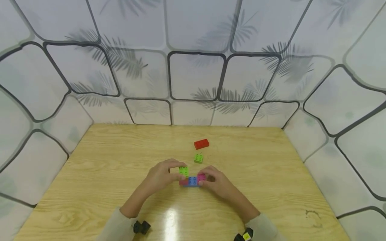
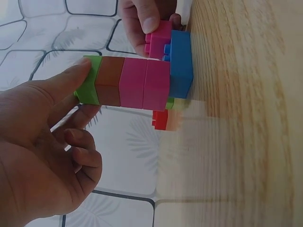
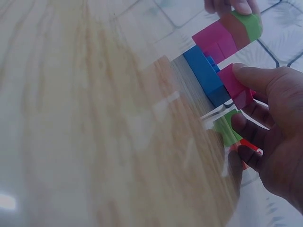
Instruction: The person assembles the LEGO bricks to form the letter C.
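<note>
Tabletop [image 1: 120,150]: two hands [image 1: 161,177] [image 1: 219,184], perhaps eight bricks [image 1: 193,181]

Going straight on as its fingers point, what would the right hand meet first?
Beyond the pink block it pinches, the right hand would probably meet the green-topped stack in the left hand; depth is uncertain.

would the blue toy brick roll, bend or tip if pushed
Rolling looks unlikely: the blue toy brick has flat sides. It's probably stiff, judging by its straight edges. The tall stack at one end might make it tippy.
</note>
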Demonstrator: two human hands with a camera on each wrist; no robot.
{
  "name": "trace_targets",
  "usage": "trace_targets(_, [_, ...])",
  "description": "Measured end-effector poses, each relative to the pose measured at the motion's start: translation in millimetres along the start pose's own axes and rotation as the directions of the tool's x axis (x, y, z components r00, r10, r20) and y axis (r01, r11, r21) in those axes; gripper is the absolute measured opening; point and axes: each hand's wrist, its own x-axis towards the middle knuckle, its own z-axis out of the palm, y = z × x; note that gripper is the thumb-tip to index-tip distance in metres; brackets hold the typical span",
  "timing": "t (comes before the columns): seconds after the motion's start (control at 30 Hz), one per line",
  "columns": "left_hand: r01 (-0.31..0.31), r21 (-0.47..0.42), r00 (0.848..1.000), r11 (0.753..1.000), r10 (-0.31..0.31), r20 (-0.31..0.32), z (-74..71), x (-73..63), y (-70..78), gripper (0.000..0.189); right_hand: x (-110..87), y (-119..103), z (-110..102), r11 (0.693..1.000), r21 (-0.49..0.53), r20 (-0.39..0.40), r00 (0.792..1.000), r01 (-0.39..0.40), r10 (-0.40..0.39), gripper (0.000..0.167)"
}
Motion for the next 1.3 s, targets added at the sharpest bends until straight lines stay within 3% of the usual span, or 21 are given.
trace_targets(0.57, [0.025, -0.012, 0.999, 1.000, -0.025, 0.022, -3.3, -5.3, -5.7, 0.043, 2.2, -7.1, 3.6, 1.000, 0.008, 0.013, 1.000, -0.006, 0.006, 0.029])
trace_targets(0.83, [-0.038, -0.059, 0.997, 0.998, 0.042, 0.065, -4.8, -5.6, -8.1, 0.044, 2.2, -4.3, -0.2, 1.000, -0.017, 0.013, 1.000, 0.004, -0.004, 0.031])
trace_targets(1.03, [-0.058, -0.102, 0.996, 0.993, 0.064, 0.061, 0.3, -3.0, -11.9, 0.044, 2.9, -1.9, -13.8, 0.998, -0.047, -0.004, 0.999, -0.039, 0.038, 0.036])
trace_targets(1.3, [0.018, -0.176, 0.999, 0.984, -0.009, 0.052, 8.8, -0.1, -16.9, 0.048, 35.5, 10.5, -46.5, 0.994, -0.109, -0.092, 0.995, 0.014, -0.024, 0.043])
